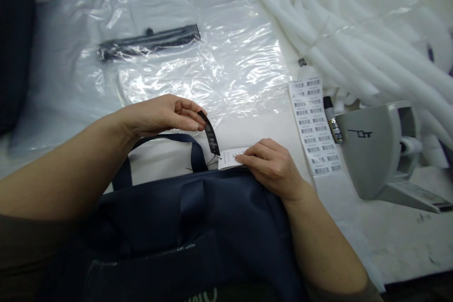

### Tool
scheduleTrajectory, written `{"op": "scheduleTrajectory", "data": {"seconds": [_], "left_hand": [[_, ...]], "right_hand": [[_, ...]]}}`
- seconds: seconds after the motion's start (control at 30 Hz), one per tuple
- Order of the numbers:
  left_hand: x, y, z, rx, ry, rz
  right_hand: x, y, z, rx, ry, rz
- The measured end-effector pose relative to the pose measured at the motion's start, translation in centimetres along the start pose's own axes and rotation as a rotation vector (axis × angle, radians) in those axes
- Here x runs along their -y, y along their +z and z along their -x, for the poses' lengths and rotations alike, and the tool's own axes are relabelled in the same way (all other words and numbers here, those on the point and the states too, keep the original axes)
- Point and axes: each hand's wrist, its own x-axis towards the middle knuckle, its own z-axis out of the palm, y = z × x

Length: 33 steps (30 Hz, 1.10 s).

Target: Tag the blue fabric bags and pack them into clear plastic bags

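Observation:
A dark navy bag (226, 207) lies in front of me, its strap handle (198, 153) looped up at the top edge. My left hand (177, 115) pinches the upper end of a narrow black hang tag (209, 134) printed with small light text. Thin black string ties that tag near the handle, together with a white paper tag (228, 158). My right hand (271, 165) grips the white tag between thumb and fingers, just above the bag's top edge. The tag's right end is hidden under the fingers.
Clear plastic bags (240, 56) cover the far table, with a black plastic-wrapped item (152, 42) on them. To the right are a barcode sticker sheet (313, 127), a marker (333, 120), a grey tape dispenser (375, 151) and white foam tubes (354, 33). A dark object (14, 47) stands far left.

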Motion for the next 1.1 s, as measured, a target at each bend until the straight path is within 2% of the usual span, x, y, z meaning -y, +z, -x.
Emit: {"op": "scheduleTrajectory", "data": {"seconds": [0.07,0.2,0.33,0.63,0.73,0.83,1.0,1.1], "left_hand": [[-0.2,-0.2,0.1,0.017,0.021,-0.045],[-1.2,0.3,-0.1,-0.160,0.119,-0.364],[-1.9,0.6,-0.6,-0.252,0.091,-0.580],[-1.6,-0.1,-1.0,-0.305,0.023,-0.591],[-2.5,0.2,-0.3,-0.249,0.022,-0.646],[-2.9,0.3,0.5,-0.148,0.064,-0.573],[-2.5,-0.9,0.8,-0.048,0.128,-0.557],[-2.9,-1.5,0.9,0.086,0.241,-0.710]], "right_hand": [[0.0,0.0,0.0,-0.001,-0.005,-0.003],[0.0,-0.1,0.0,0.003,0.004,-0.009],[0.1,-0.2,-0.1,0.013,0.016,-0.009],[0.1,-0.1,-0.1,0.017,0.025,-0.006],[0.1,-0.1,-0.1,0.020,0.027,-0.015],[0.1,-0.1,-0.1,0.015,0.024,-0.016],[0.1,-0.2,0.0,-0.001,0.007,-0.016],[0.1,-0.2,0.0,-0.009,-0.006,-0.020]]}}
